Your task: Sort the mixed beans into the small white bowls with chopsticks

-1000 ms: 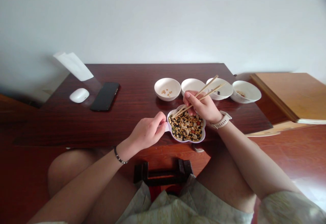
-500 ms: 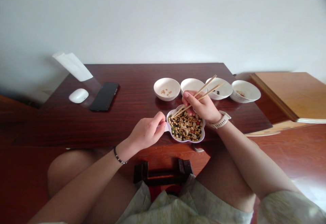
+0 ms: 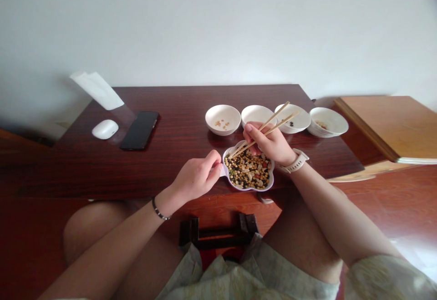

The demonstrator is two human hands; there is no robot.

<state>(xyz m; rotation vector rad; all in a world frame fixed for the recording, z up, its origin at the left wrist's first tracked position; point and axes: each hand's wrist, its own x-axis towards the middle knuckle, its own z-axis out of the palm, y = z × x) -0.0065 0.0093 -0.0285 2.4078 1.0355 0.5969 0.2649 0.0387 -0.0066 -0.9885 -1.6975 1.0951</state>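
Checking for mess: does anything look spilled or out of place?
No spilled beans show around the dish. Oddest is the white paper strip at the far-left corner of the dark table: tilted, with no clear support.

The dish's side handle (image 3: 223, 170) (mostly hidden by the left hand (image 3: 195, 176))

No label, brand, number or sign can be read anywhere: nothing legible shows on the flower-shaped dish (image 3: 239, 186), the wooden chopsticks (image 3: 273, 125), the white bowls (image 3: 212, 122), the smartphone (image 3: 139, 130), the paper packet (image 3: 97, 90) or the wristwatch strap (image 3: 296, 164).
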